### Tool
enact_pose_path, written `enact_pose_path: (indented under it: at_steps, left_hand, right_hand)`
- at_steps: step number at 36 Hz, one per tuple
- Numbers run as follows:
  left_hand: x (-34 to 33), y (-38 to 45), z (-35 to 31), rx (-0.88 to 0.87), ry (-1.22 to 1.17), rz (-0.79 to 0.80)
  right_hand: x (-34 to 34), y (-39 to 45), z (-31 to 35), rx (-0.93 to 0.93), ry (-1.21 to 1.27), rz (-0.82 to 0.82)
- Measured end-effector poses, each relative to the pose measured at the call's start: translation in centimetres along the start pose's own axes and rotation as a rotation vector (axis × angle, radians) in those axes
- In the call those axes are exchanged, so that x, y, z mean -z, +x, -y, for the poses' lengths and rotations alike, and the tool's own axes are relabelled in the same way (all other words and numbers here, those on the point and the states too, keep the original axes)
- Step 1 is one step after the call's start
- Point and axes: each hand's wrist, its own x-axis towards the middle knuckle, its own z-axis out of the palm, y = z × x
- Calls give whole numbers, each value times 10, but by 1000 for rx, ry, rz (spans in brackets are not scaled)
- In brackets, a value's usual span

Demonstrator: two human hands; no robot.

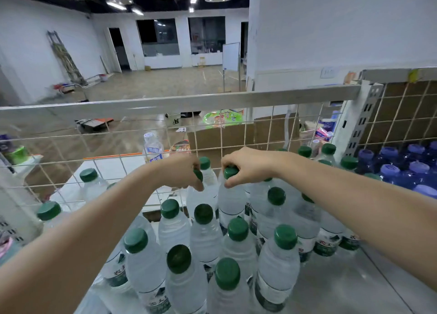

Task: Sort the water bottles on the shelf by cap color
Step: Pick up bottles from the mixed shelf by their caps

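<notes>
Pinching green caps, the left hand [183, 171] and right hand [246, 165] each grip a bottle at twelve o'clock on the shelf [343, 278].

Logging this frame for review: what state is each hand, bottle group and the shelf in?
Left hand: grips a green cap at the back.
Right hand: grips another green cap.
Green-cap bottles: upright, capped, clustered in the middle.
Blue-cap bottles: upright, capped, grouped at far right.
Shelf: bare at front right.
Mesh back: upright behind the bottles.
</notes>
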Motion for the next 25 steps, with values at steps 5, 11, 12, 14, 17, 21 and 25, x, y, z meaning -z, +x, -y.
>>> enact_pose_path:
  at_steps: [5,11,12,14,17,21,25]
  left_hand:
    - [-8,7,-13,-15,5,12]
    - [-14,10,-22,-17,15,-8]
    - [-15,10,-23,-10,9,-9]
    - [-17,11,-23,9,8,-10]
    - [-19,12,-23,46,7,-8]
    - [-18,15,-24,83,2,32]
    - [-17,17,-24,88,3,57]
  right_hand:
    - [3,-5,-8,-15,-1,-26]
    - [3,-7,-12,-24,27,-24]
    - [4,-7,-12,-24,24,-26]
    - [3,-7,-12,-24,16,-33]
    - [-2,-3,-12,-31,-6,-14]
    - [-10,3,-14,-56,-21,8]
    - [-10,4,-14,-54,-38,14]
